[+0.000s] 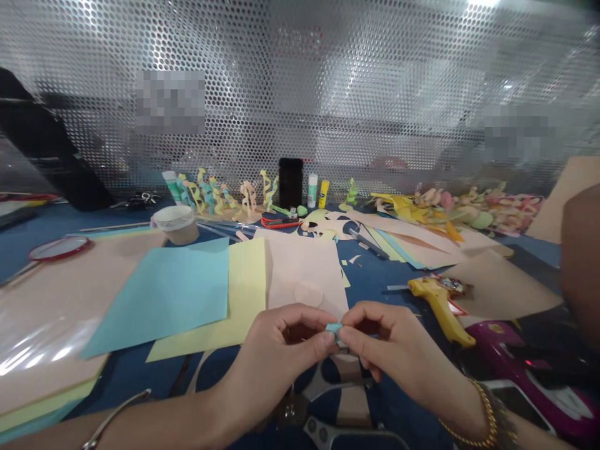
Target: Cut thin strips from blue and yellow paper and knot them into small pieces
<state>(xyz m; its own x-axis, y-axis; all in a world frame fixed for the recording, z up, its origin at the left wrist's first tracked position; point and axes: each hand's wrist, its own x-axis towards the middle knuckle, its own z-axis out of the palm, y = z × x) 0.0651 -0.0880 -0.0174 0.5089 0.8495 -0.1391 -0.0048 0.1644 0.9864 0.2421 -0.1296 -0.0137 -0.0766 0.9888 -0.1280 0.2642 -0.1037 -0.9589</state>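
A small blue piece (pixel 334 327), apparently folded or rolled paper, sits between the fingertips of both hands, held above the near edge of the counter (pixel 368 290). The left hand (pixel 285 340) pinches it from one side with thumb and forefinger nearly together; the right hand (pixel 396 344) pinches the other end the same way, its remaining fingers curled below. How it is folded is too small to tell.

It should weigh almost nothing, have a little springiness along its folds, and crease or crush easily under a hard squeeze. Dry paper ought not to slip much, so a light fingertip hold at each end, as here, suits it better than a grip across the middle.

Just beyond the hands lies a pale disc (pixel 309 294) on a pink sheet (pixel 300 259); to the left are a yellow sheet (pixel 248 281) and a blue sheet (pixel 169 287), to the right a yellow glue gun (pixel 440 309).
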